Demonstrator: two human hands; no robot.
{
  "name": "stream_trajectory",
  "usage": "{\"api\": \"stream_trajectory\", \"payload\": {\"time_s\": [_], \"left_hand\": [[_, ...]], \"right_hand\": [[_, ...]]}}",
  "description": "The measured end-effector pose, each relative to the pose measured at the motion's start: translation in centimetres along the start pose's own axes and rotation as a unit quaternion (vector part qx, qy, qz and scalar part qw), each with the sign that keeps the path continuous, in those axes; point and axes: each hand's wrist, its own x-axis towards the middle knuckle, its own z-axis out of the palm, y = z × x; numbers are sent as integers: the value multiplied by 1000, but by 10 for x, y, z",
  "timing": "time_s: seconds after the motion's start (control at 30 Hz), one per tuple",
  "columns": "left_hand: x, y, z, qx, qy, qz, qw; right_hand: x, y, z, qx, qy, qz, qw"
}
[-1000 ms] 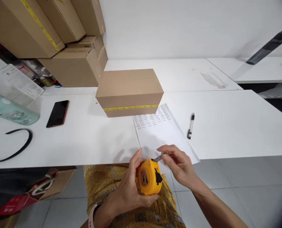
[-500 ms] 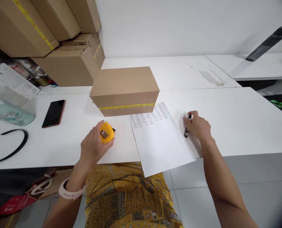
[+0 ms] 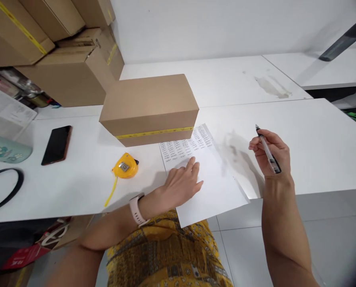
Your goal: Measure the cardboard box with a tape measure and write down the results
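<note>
My left hand [image 3: 184,179] lies on a sheet of paper [image 3: 212,195], its fingers stretched out just below rows of handwriting. In my right hand [image 3: 275,153] is a clear-barrelled pen [image 3: 267,149], tip pointing up and away, held above the table to the right of the sheet. A yellow tape measure [image 3: 125,166] rests on the table left of my left hand, with a short length of its tape pulled out toward me. Behind the sheet stands a closed cardboard box [image 3: 151,97] with a yellow strip along its side; it covers the paper's top edge.
On the left are a phone [image 3: 57,145], a light green bottle [image 3: 8,151] and a black headband [image 3: 16,187]. More cardboard boxes [image 3: 64,75] are stacked at the back left. The white table [image 3: 321,159] ends just in front of my body.
My left hand has let go of the tape measure and moved right onto the paper. My right hand has lifted the pen off the table. The view has shifted slightly.
</note>
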Motion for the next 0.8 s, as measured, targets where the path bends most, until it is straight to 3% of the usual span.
{"api": "stream_trajectory", "payload": {"time_s": [0.1,0.33,0.43,0.5,0.57,0.67,0.8], "left_hand": [[24,14,4,18,-81,-4,997],[31,3,14,-4,-49,15,999],[33,2,20,-25,-41,12,999],[34,3,20,-36,-38,13,999],[35,4,19,-30,-38,17,999],[36,5,15,12,-56,24,998],[38,5,15,44,-80,36,995]], "right_hand": [[-3,0,1,5,-9,-6,1000],[-7,3,23,-31,-14,-10,999],[-15,-1,47,-27,-103,51,993],[-19,-5,66,-21,-202,108,973],[-19,-5,83,-30,-263,157,952],[-12,2,103,-57,-242,189,950],[-4,13,116,-57,-177,149,971]]}}
